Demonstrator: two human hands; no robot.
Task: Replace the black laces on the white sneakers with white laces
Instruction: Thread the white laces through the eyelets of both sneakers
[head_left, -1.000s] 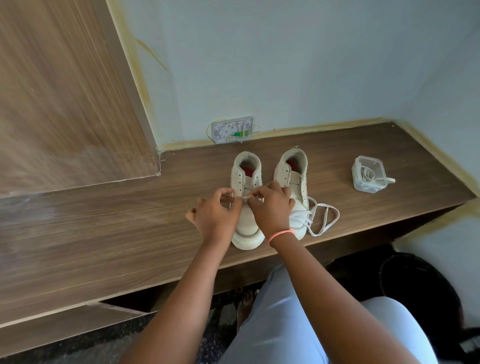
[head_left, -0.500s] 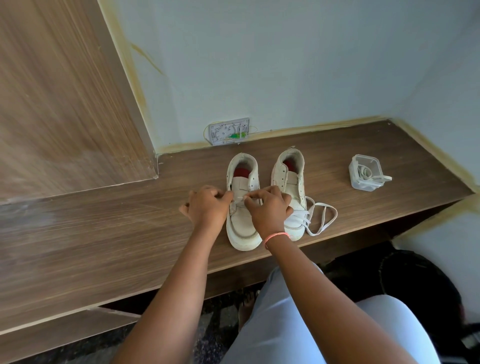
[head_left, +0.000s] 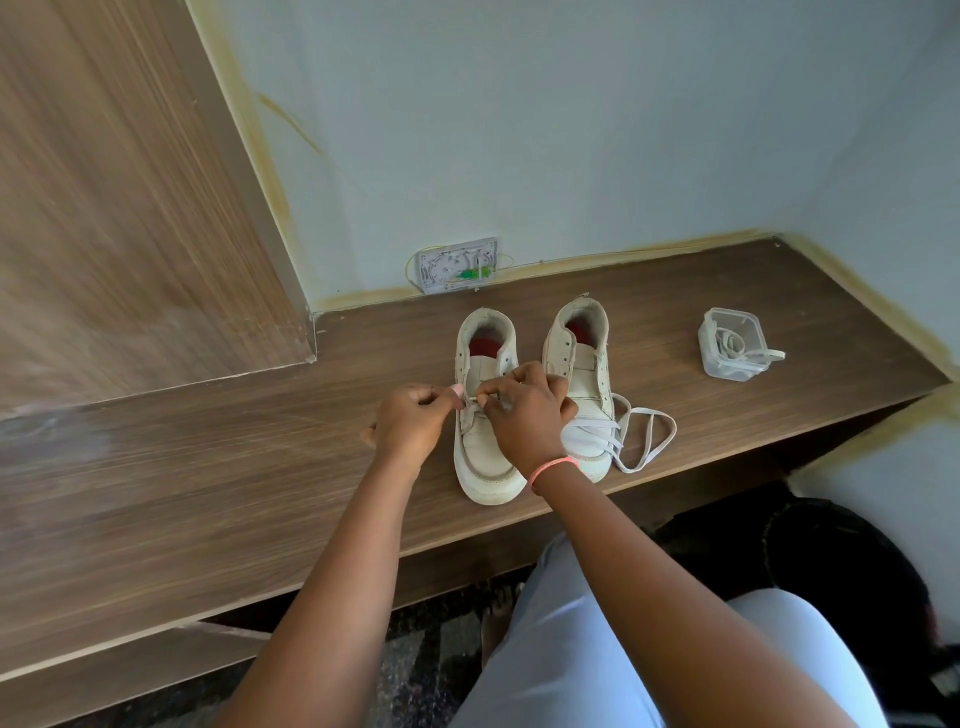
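Note:
Two white sneakers stand side by side on the wooden shelf, toes toward me. Over the left sneaker, my left hand and my right hand each pinch an end of a white lace at the lower eyelets; most of that lace is hidden by my fingers. The right sneaker has a white lace crossed over its front, with a loose loop lying on the shelf to its right. No black lace is visible.
A small clear plastic box with a white lace spilling over its rim sits at the right of the shelf. An open wall socket plate is behind the sneakers. A wooden panel rises at the left. My knees are below the shelf edge.
My hands slid slightly back along the left sneaker and my left hand moved a little outward, drawing the lace across. The camera view shifted slightly.

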